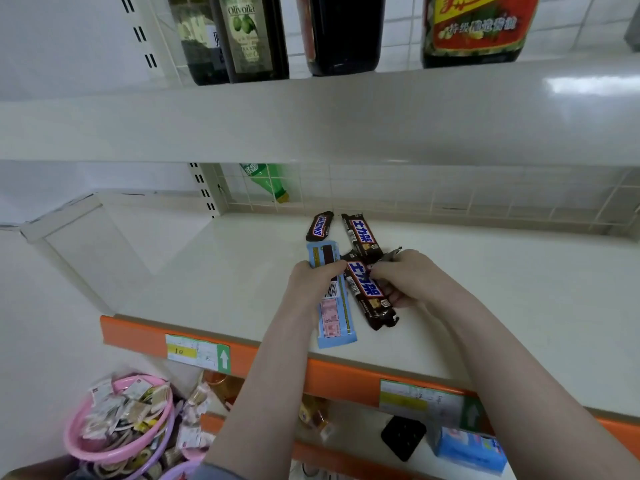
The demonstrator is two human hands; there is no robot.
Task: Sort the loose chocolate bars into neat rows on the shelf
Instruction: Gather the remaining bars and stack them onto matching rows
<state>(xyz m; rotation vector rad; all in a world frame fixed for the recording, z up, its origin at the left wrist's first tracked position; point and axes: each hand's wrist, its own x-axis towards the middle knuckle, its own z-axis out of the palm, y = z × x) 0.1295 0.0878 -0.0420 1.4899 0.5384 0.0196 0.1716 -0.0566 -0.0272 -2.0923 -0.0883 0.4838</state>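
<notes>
Several chocolate bars lie on the white shelf [207, 265]. A long light-blue bar [334, 317] lies lengthwise, and my left hand [311, 282] grips its upper half. Beside it to the right a brown Snickers bar [369, 296] points toward the front edge; my right hand [405, 277] pinches its right side. Another wrapper end [393, 253] sticks out above my right hand. Farther back lie a second brown Snickers bar [362, 237] and a short Snickers bar [320, 226], both untouched.
An orange price rail [138, 332] with labels runs along the shelf's front edge. Dark bottles [249, 36] stand on the shelf above. A green bottle [266, 181] lies behind the wire back grid. Pink baskets of small packets [121, 431] sit at lower left. A blue box [467, 448] stands on the lower shelf.
</notes>
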